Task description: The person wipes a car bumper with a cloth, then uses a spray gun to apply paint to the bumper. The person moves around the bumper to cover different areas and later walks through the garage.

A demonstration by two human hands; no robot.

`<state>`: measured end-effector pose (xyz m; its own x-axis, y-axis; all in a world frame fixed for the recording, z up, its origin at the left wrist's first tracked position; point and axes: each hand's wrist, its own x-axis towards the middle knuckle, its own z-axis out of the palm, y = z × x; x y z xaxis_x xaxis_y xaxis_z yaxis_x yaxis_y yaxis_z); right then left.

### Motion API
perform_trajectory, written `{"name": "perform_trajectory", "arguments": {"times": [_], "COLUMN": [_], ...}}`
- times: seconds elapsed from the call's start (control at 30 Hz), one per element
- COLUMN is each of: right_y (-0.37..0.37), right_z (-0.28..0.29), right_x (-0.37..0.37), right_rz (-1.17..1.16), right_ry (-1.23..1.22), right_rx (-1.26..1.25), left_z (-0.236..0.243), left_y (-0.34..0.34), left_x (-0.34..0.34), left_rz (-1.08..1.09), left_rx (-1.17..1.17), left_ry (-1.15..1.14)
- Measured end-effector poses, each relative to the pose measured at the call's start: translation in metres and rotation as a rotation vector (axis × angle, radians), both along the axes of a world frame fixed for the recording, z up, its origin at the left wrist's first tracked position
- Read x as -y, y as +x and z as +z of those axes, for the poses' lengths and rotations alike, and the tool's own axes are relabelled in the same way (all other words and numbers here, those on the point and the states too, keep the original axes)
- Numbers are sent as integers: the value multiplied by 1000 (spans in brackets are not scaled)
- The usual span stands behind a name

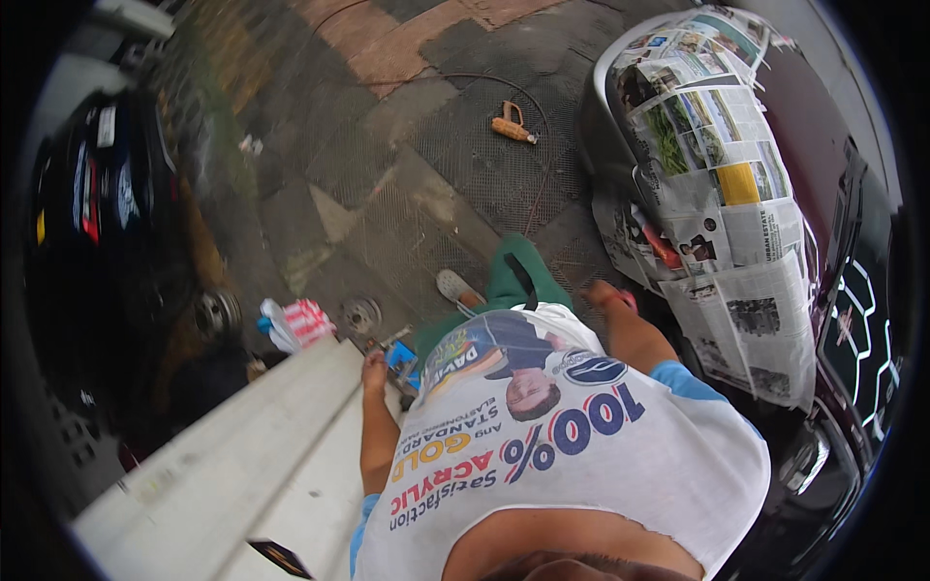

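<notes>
My left hand (pixel 374 370) is low at my left side, beside the end of a long white panel (pixel 281 436). Its fingers are too small and dim to read, and a blue object (pixel 400 358) is close to it. My right hand (pixel 603 293) hangs at my right, near the newspaper-masked car part. A small pinkish-red item (pixel 628 299) shows against this hand; whether the fingers grip it is unclear. Sheets of newspaper (pixel 751 242) cover a rounded section of a dark maroon car (pixel 819 116), leaving a grey bumper edge (pixel 603 92) bare.
An orange-brown, handled bottle-like tool (pixel 513 124) lies on the dark matted floor (pixel 387 174) near a thin hose (pixel 504 80). A black car (pixel 107 213) stands at left. Round metal parts (pixel 360 315) and a red-striped plastic bag (pixel 297 323) are beyond the panel.
</notes>
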<state>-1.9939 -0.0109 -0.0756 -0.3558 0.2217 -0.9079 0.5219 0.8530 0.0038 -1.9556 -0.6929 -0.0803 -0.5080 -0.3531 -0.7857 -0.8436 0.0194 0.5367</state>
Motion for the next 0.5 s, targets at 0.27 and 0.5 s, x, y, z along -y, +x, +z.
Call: {"name": "perform_trajectory", "arguments": {"times": [0.27,0.5], "right_y": [38,-222], "right_z": [-19,-66], "right_x": [-24,65], "right_rz": [-233,-386], "right_ry": [248,-159], "right_rx": [-80,-147], "left_z": [74,115], "left_y": [-362,-630], "left_x": [83,-46], "left_rz": [-280,-1110], "left_rx": [-5,42], "left_ry": [-236,-415]}}
